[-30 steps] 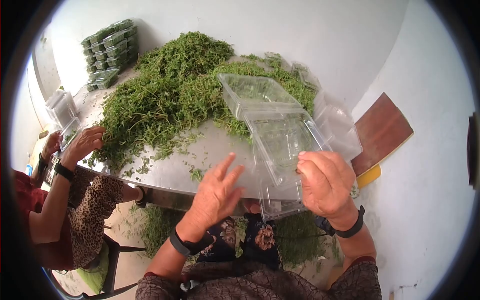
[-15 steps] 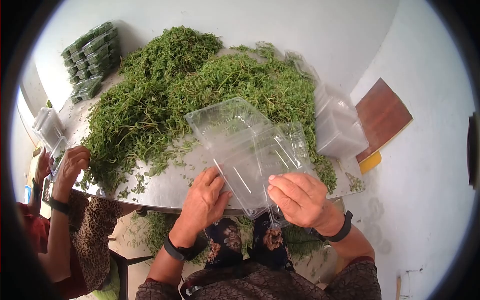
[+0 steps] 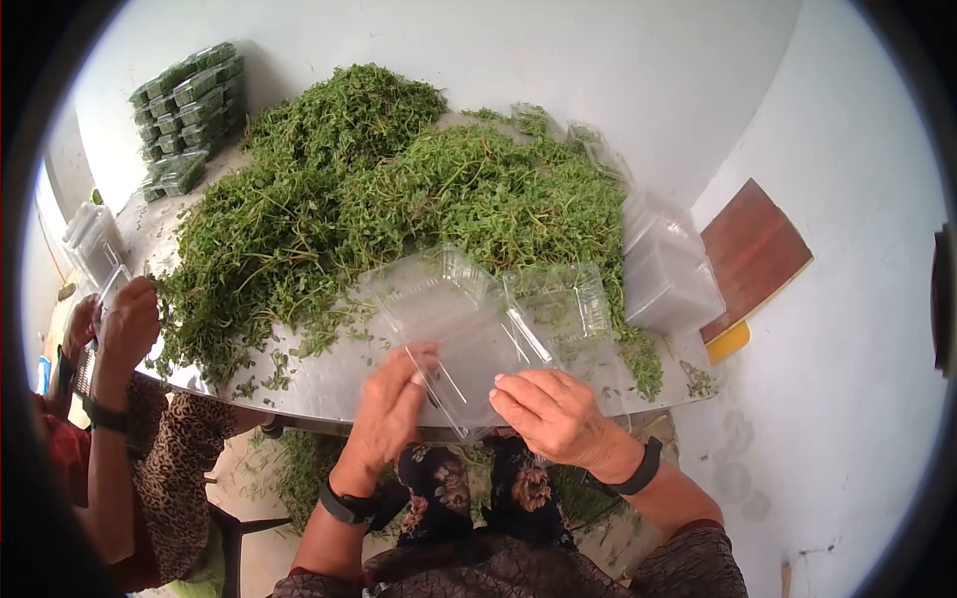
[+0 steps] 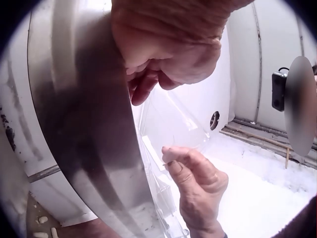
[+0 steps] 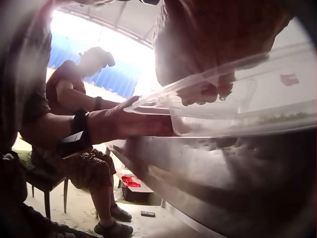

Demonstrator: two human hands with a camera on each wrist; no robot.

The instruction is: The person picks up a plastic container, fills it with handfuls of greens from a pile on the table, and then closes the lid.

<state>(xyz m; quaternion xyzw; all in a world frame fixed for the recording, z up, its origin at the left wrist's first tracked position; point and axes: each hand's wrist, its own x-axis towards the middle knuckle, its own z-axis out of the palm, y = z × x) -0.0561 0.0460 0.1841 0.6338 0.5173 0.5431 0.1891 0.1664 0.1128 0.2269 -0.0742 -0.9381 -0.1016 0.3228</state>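
An unfolded clear plastic clamshell container (image 3: pixel 459 344), its two halves spread apart along a hinge, lies low over the table's front edge in the head view. My left hand (image 3: pixel 384 407) grips its left side, thumb on the near face and the other fingers partly behind the plastic. At the container's front edge, my right hand (image 3: pixel 560 419) pinches with thumb and fingertips brought together. Seen in the left wrist view, the right fingertips (image 4: pixel 168 154) meet beside the clear plastic (image 4: pixel 176 116). A big heap of leafy green stems (image 3: pixel 289 199) spreads just beyond the container.
Nested empty clear containers (image 3: pixel 668 274) stand to the right of the heap, near a reddish-brown board (image 3: pixel 755 254). Filled packs (image 3: pixel 189 115) are stacked at the back left. Another person's hand (image 3: pixel 130 324) works at the table's left edge. Loose leaves dot the metal table (image 3: pixel 309 394).
The container has come down from a raised, tilted pose to lie flatter near the table edge. My left hand, free at first, has taken its left side. My right hand has shifted left.
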